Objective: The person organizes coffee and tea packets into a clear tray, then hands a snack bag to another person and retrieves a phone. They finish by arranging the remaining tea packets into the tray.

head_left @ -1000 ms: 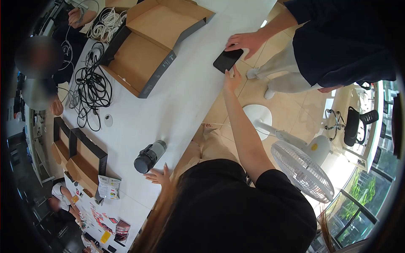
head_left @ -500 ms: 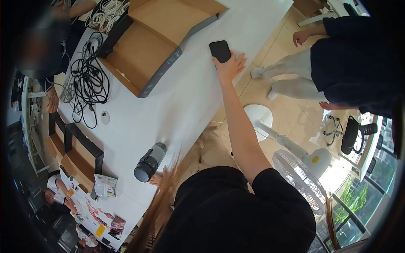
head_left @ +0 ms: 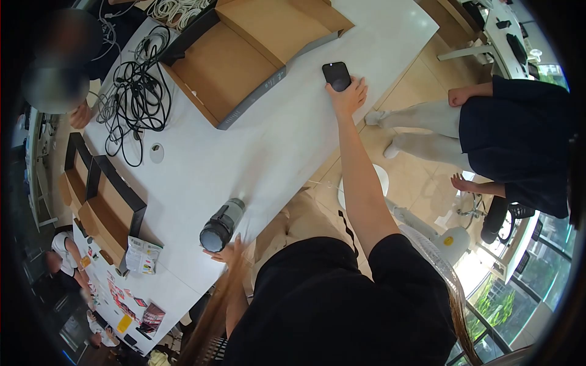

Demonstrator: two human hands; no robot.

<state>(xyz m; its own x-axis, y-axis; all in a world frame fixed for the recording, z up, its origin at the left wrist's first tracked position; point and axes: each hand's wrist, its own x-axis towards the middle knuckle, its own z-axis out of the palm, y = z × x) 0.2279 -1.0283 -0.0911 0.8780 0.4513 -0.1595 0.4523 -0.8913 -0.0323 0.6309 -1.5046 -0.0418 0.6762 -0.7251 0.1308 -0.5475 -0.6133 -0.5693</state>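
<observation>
"State of the right hand (head_left: 349, 99)?"

"Thumb and fingers spanned the phone's (head_left: 337, 74) near end; whether they clamped it could not be told."

"Lie of the phone?"

"Flat on the tabletop (head_left: 274, 152), near the person's long edge, pointing away from the palm, long axis roughly along the right forearm (head_left: 360, 161)."

"The left hand (head_left: 227, 251)?"

"Well apart from the phone, at the same edge beside the bottle (head_left: 223, 224); fingers partly hidden, grip undetermined."

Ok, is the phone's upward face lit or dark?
Dark: the phone shows mostly black where the right hand leaves it uncovered.
</observation>
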